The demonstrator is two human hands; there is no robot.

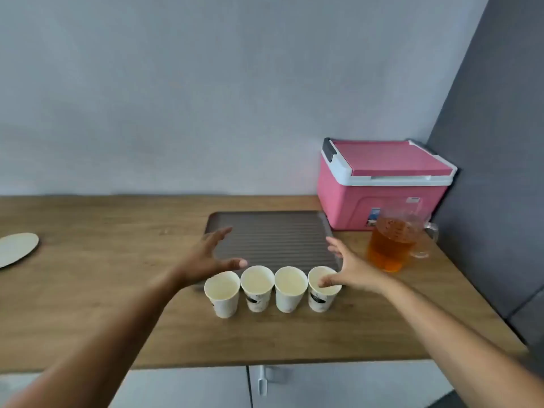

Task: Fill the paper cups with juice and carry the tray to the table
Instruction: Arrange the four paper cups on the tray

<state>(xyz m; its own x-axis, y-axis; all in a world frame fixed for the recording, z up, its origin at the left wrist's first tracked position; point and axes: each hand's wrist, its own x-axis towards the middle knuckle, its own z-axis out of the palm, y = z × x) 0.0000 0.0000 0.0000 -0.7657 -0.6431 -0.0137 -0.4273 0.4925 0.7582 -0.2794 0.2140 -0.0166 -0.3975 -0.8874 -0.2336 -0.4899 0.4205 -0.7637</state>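
Several white paper cups stand in a row on the wooden counter, empty inside, just in front of a brown ribbed tray. A clear glass pitcher of amber juice stands to the tray's right. My left hand hovers open over the tray's left front corner, above the leftmost cup. My right hand is spread open at the tray's right front corner, its thumb over the rim of the rightmost cup. Neither hand holds anything.
A pink cooler box with a white rim sits at the back right against the dark wall. A pale round plate lies at the far left. Grey cabinet doors are below the counter edge.
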